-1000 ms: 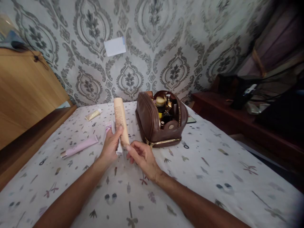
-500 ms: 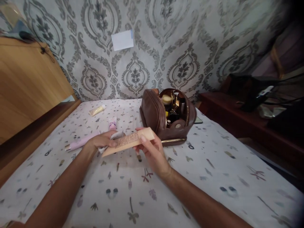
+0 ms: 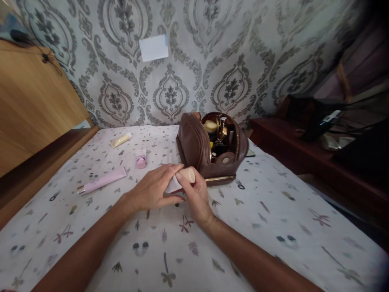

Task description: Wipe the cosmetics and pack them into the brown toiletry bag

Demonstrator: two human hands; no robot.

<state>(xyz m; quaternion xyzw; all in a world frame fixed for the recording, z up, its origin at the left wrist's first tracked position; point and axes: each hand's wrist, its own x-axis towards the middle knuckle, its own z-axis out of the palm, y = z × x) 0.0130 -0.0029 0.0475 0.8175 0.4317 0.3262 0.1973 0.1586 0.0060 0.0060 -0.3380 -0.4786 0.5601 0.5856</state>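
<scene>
Between my hands is a peach-coloured tube (image 3: 188, 175), mostly covered by fingers; only its rounded end shows. My right hand (image 3: 197, 196) grips it near that end, thumb on top. A white wipe or cloth (image 3: 173, 185) lies against the tube, and my left hand (image 3: 154, 186) is closed over it from the left, thumb below. Just beyond my right hand stands an open brown cosmetic bag (image 3: 194, 142) holding several small bottles and jars. Left of my hands lie a long lilac tube (image 3: 105, 180) and a small pink tube (image 3: 141, 158).
A small pale-yellow tube (image 3: 120, 140) lies at the back left of the patterned sheet (image 3: 165, 247). A wooden panel (image 3: 33, 101) borders the left side. On the right is a dark red ledge (image 3: 273, 138) with dark items and cables. Patterned wallpaper (image 3: 170, 91) stands behind.
My left hand with the white cloth has slid right along the peach tube, up to my right hand. The tube's printed side is now covered. The lilac tube shows fully.
</scene>
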